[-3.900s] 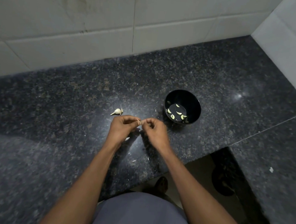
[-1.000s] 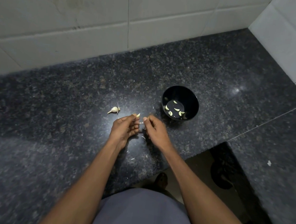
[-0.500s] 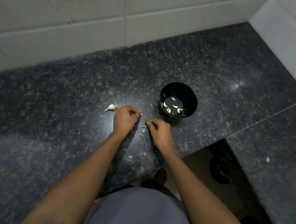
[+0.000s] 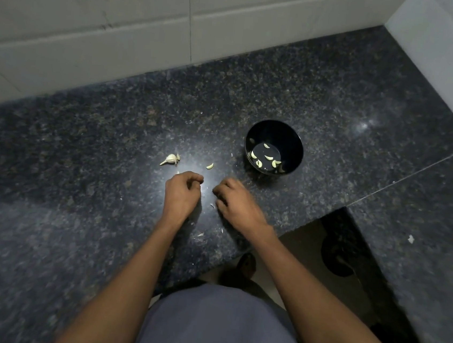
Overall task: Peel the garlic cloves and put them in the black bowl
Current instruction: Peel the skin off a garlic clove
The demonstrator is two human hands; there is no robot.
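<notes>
Meanwhile, both hands, left (image 4: 182, 194) and right (image 4: 237, 204), curl empty-looking fingers low over the tabletop (image 4: 78, 183); loose clove (image 4: 209, 166) lies mid-frame, left of the black bowl (image 4: 295, 142), and could skid away if nudged.

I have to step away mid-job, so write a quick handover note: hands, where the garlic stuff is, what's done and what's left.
Left hand: low over the counter, fingers curled; nothing visible in it.
Right hand: low over the counter beside the left, fingers curled over small skin scraps; whether it pinches one cannot be told.
Black bowl: upright, ahead of the right hand, with several peeled cloves inside.
Loose clove: lies on the granite counter just ahead of the hands, not yet in the bowl.
Remaining garlic piece: still in its skin, ahead of the left hand.
Left: bowl the loose clove, then peel the remaining piece.
</notes>
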